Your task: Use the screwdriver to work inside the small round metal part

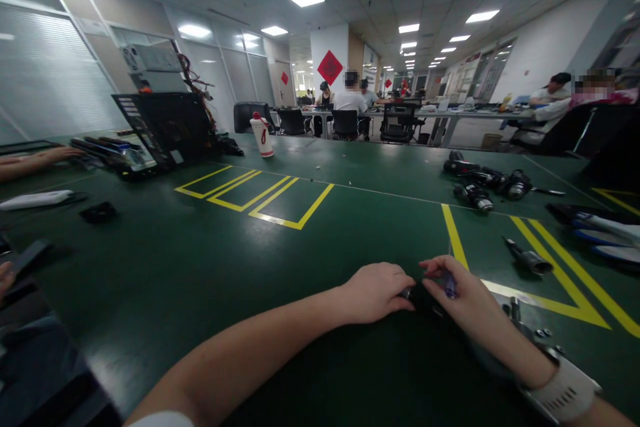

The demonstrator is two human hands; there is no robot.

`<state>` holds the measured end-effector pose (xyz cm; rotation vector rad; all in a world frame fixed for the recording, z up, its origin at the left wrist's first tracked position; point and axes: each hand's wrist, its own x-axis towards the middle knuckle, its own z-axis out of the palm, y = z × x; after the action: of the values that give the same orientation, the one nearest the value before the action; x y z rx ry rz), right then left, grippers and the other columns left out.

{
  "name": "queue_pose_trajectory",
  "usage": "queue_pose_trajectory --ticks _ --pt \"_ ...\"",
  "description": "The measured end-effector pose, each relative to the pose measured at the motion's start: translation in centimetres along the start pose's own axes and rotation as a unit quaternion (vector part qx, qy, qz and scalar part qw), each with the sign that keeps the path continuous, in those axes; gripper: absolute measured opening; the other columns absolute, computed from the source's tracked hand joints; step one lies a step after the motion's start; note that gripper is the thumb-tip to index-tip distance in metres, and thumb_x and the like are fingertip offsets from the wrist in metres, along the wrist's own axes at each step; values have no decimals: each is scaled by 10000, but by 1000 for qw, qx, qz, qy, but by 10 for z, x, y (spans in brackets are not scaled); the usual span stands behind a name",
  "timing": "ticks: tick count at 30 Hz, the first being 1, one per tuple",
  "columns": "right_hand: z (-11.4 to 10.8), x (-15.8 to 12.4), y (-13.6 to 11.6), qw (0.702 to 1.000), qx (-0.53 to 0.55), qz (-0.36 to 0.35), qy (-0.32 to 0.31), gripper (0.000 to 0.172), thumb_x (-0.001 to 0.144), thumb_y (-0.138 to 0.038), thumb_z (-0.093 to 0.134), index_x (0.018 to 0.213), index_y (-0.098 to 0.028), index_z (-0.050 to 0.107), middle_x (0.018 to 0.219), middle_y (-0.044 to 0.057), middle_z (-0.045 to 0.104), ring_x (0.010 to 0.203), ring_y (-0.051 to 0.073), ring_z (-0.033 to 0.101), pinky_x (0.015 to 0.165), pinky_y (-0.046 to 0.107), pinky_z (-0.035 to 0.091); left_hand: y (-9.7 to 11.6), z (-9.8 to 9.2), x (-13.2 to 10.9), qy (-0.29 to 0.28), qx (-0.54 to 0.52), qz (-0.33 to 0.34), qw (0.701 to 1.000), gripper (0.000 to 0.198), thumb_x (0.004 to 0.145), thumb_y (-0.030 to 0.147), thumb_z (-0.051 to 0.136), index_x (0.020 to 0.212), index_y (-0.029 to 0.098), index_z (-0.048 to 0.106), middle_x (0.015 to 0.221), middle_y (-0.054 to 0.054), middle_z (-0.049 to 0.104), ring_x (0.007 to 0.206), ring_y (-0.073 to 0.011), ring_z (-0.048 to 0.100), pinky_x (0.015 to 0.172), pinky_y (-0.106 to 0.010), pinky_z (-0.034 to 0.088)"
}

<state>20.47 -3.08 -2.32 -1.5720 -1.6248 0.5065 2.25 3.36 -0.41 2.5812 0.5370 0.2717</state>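
in a long, ceiling-lit office (235, 53), a wide dark-green tabletop (175, 267) striped with yellow tape (316, 207). at far left, a black upright metal frame (180, 123); at right, a cluster of black cylindrical tools (477, 197). nearer, left hand (377, 290) closed, thumb and fingers around a small dark metallic piece (407, 293), mostly hidden. just beside, right hand (463, 290) bent inward, gripping a slim purple-handled tool (451, 285), thin shaft upward.

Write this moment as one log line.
Left hand: holds small dark part | Right hand: holds purple tool | Nearby: yellow tape
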Motion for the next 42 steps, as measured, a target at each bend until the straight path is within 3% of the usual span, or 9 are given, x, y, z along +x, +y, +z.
queue_pose_trajectory --ticks 4,9,16,21,26,31,36,39,42 --pt "-3 1 1 992 84 65 73 222 806 -407 538 887 -202 566 922 70 674 845 238 644 753 431 511 -3 6 -1 60 -77 -77 992 346 833 431 534 1067 177 533 1006 -62 583 875 -198 563 720 -321 455" --pt "-2 -3 1 954 247 75 151 271 838 -450 523 964 -211 539 954 67 674 887 225 646 830 432 504 -14 17 2 116 -257 -124 951 353 834 406 548 1084 163 488 1001 -61 589 863 -174 575 732 -325 466" --pt "-1 -9 -7 966 222 70 117 399 857 -513 458 1079 -200 566 804 56 682 755 219 650 718 398 524 -25 22 9 185 -451 -123 864 285 832 369 564 1001 147 506 973 -49 604 896 -153 584 811 -343 464" --pt "4 -9 -5 972 200 62 107 394 829 -542 471 868 -183 628 739 54 665 685 206 629 648 357 514 -28 23 10 191 -441 -122 869 297 731 348 677 900 137 553 891 -35 614 797 -144 588 761 -340 477" --pt "5 -9 -2 972 204 84 88 373 834 -529 469 864 -192 624 737 46 658 692 204 621 656 352 507 -33 26 12 163 -461 -157 858 318 645 298 750 848 135 568 872 -57 658 807 -173 623 763 -368 476" --pt "2 -13 1 969 214 85 88 359 868 -491 436 945 -207 642 791 49 654 759 211 605 697 368 498 -37 20 14 234 -544 -216 776 224 777 326 643 860 138 553 918 -89 665 816 -170 630 709 -307 486" --pt "6 -18 5 957 278 15 84 192 863 -377 508 935 -227 603 780 31 637 740 190 592 665 334 497 -37 8 17 276 -616 -281 683 224 820 340 596 832 124 538 873 -88 648 701 -133 619 595 -237 485" --pt "9 -23 1 958 281 -30 57 88 858 -321 531 899 -245 550 791 18 637 736 175 605 653 310 511 -38 5 19 271 -644 -288 655 248 823 354 591 862 116 535 832 -87 646 645 -122 613 554 -219 482" --pt "10 -28 -6 976 207 -64 24 66 848 -287 542 899 -245 541 845 29 649 772 180 631 669 310 529 -40 6 20 270 -660 -292 638 268 818 365 596 888 115 526 832 -93 650 634 -123 618 541 -213 486"
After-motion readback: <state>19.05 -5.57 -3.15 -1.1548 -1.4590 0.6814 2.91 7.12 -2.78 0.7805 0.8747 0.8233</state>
